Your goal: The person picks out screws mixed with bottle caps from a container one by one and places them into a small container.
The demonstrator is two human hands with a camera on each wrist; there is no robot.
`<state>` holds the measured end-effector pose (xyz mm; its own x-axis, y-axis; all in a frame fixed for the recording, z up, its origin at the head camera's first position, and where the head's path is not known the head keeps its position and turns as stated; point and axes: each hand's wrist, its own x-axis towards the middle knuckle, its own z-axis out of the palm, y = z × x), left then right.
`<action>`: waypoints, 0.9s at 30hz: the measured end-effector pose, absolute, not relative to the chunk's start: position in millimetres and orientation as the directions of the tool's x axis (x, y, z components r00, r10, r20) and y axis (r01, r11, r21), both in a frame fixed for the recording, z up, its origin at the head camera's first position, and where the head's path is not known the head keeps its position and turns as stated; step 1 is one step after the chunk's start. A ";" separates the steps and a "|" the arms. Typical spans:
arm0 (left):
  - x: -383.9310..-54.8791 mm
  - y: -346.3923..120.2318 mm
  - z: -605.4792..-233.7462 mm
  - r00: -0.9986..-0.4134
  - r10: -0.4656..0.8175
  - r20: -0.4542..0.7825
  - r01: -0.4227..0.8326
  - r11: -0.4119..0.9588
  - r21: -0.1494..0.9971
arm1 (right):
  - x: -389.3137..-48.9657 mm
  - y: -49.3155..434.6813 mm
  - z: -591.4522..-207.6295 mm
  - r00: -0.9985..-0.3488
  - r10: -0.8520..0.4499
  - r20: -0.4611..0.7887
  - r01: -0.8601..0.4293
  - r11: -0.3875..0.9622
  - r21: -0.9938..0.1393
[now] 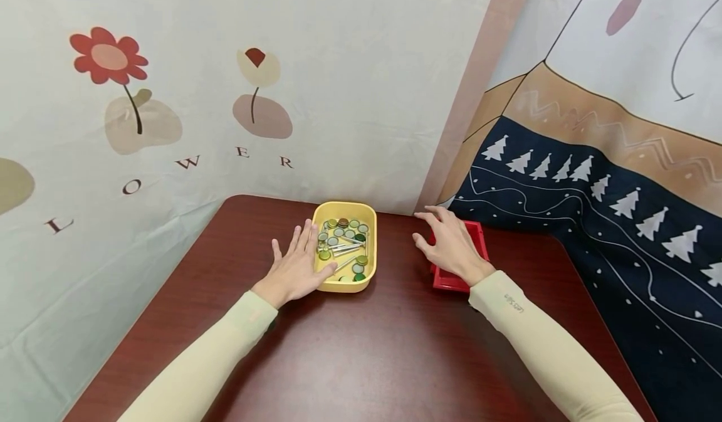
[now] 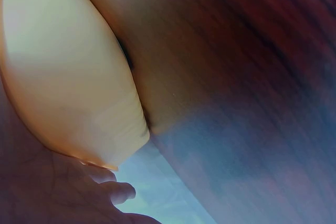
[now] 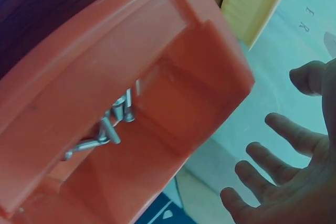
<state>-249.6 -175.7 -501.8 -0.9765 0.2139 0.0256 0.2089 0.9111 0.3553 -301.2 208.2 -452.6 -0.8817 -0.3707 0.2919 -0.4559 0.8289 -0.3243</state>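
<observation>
Yellow bin [image 1: 345,288] at the far part of the counter [image 1: 350,353], upright, containing loose caps [image 1: 333,242] in green, gold, brown and silver, together with slender metal pins [image 1: 345,250], several of them bunched near the middle. Left hand [image 1: 294,268]: along the bin's left side, grip spread, fingers straight and pointing away from the wearer, thumb reaching over the rim; the head view does not settle how firmly it touches. Red bin [image 1: 450,284]: well apart from the yellow one, to its right; the right wrist view shows metal screws [image 3: 109,129] lying inside. Right hand [image 1: 451,243]: above the red bin, grip spread, fingers slightly bent and apart. Both forearms wear pale sleeves [image 1: 197,353]. Behind: a light cloth [image 1: 366,96] with printed flowers; at right, a navy panel [image 1: 564,209] with white trees.
</observation>
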 end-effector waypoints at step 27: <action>-254.2 -175.6 -500.6 -0.976 0.218 0.028 0.214 0.911 0.352 | -321.0 112.8 -454.7 -0.759 -0.629 0.169 -0.651 0.735 -0.189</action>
<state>-254.2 -175.6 -500.6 -0.9755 0.2181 0.0283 0.2139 0.9112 0.3522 -321.0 112.8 -454.7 -0.7587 -0.6291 0.1691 -0.6515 0.7347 -0.1894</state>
